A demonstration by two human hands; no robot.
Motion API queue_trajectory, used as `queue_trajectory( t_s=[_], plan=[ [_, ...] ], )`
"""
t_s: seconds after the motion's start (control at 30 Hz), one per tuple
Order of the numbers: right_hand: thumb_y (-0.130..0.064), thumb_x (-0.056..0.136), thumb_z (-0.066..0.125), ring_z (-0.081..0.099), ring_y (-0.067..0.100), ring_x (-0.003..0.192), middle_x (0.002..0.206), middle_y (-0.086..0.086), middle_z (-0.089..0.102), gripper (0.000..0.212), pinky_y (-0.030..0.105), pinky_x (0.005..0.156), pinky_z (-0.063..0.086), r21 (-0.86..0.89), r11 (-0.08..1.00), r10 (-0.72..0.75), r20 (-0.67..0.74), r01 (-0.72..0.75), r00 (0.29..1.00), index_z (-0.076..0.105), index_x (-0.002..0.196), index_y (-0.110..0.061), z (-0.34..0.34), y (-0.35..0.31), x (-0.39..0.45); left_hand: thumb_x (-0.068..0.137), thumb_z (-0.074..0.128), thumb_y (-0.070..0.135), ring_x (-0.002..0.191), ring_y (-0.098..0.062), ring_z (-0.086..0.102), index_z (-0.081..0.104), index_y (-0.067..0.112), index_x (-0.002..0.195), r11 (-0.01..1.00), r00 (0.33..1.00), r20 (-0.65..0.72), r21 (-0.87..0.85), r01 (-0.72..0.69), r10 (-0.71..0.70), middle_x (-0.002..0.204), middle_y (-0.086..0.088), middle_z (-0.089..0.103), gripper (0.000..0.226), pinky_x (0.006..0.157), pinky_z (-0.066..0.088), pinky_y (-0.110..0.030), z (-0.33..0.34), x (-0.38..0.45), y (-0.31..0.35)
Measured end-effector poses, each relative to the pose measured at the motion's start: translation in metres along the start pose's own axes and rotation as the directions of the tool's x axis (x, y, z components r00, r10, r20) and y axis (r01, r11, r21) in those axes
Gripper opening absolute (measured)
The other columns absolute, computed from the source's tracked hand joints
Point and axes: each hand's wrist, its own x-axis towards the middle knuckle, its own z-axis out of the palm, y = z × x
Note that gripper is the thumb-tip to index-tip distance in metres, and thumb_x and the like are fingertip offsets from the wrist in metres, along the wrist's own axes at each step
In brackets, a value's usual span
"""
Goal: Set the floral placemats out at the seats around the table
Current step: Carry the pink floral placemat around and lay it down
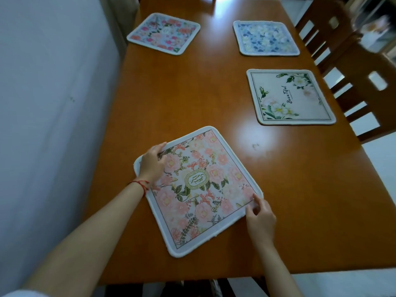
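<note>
Mat in hand: peach floral placemat point(199, 189), flat and skewed on the tabletop point(192, 93).
Left grip point(152, 163): fingers resting flat on its far-left corner.
Right grip point(260, 219): pinching the opposite corner.
Handling: likely light, floppy, slides easily; best held by diagonal corners.

Four placemats on the table point(192, 93) — nearest placemat point(199, 189) front-left; second placemat point(290, 96) right; third placemat point(265, 38) far right; fourth placemat point(164, 33) far left.
</note>
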Motion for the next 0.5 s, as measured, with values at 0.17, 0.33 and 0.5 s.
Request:
queue_trajectory(
  t_s=[0.17, 0.33, 0.5],
  plan=[
    [-0.003, 0.087, 0.057, 0.051, 0.025, 0.119, 0.127, 0.012, 0.055, 0.041, 0.045, 0.098, 0.045, 0.05, 0.997, 0.061, -0.086, -0.057, 0.994, 0.05, 0.128, -0.002, 0.002, 0.003, -0.017, 0.09, 0.053, 0.007, 0.125, -0.023, 0.045, 0.046, 0.009, 0.134, 0.998, 0.995, 0.094, 0.062, -0.034, 0.028, 0.136, -0.01, 0.05, 0.045, 0.105, 0.037, -0.036, 0.002, 0.019, -0.001],
    [-0.002, 0.087, 0.056, 0.054, 0.024, 0.111, 0.126, 0.013, 0.055, 0.041, 0.032, 0.093, 0.046, 0.106, 0.987, 0.135, -0.113, -0.123, 0.984, 0.05, 0.128, -0.002, 0.001, 0.001, -0.025, 0.09, 0.051, 0.005, 0.125, -0.025, 0.044, 0.047, 0.007, 0.133, 0.994, 0.992, 0.121, 0.099, -0.037, 0.025, 0.135, -0.012, 0.051, 0.043, 0.104, 0.035, -0.035, -0.002, 0.025, 0.002],
    [-0.004, 0.086, 0.059, 0.056, 0.022, 0.108, 0.125, 0.012, 0.055, 0.042, 0.032, 0.089, 0.049, 0.158, 0.976, 0.169, -0.104, -0.152, 0.98, 0.051, 0.127, -0.003, 0.002, -0.007, -0.019, 0.09, 0.052, 0.006, 0.125, -0.025, 0.044, 0.047, 0.006, 0.133, 0.992, 0.991, 0.129, 0.116, -0.044, 0.029, 0.134, -0.013, 0.051, 0.043, 0.104, 0.034, -0.034, -0.006, 0.018, -0.004]
  ],
)
